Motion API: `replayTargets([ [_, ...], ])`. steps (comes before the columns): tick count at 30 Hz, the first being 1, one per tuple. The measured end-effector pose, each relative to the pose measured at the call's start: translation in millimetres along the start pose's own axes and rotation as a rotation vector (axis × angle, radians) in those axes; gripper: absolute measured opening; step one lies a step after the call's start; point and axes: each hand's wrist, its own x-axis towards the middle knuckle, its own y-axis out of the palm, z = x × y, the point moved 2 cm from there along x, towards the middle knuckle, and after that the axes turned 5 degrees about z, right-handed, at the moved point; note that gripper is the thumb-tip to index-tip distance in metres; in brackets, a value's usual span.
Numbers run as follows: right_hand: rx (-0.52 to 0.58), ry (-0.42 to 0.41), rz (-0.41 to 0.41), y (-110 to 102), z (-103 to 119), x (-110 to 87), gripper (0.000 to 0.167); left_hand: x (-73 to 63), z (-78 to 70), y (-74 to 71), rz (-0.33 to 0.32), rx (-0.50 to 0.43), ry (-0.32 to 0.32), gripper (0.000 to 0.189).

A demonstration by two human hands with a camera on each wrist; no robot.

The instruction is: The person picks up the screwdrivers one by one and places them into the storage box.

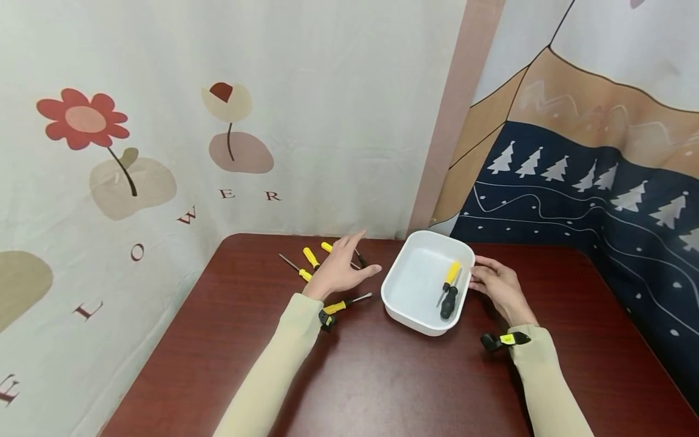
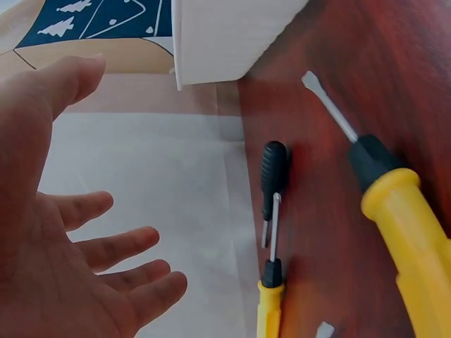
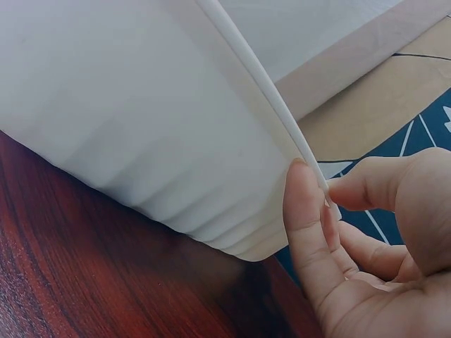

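Note:
A white rectangular tub stands on the table, and my right hand pinches its right rim between thumb and fingers. Inside lie a yellow-handled screwdriver and a black-handled screwdriver. Left of the tub, my left hand is spread above the table, holding nothing. Around and below it lie several yellow-handled screwdrivers; one yellow-and-black screwdriver is near the wrist, its flat tip toward the tub. A black-handled screwdriver lies farther back, partly hidden by the left hand in the head view.
The dark red-brown table reaches back to a light curtain printed with flowers and letters. A navy-and-tan printed cloth hangs at the right. Black camera straps are on both wrists.

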Motion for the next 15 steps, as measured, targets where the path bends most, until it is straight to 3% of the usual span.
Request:
replayTargets([
  [15,-0.004,-0.003,-0.002,-0.5,-1.9,1.8,0.056,-23.0,23.3,1.3,0.087,0.076,0.002,0.089],
])
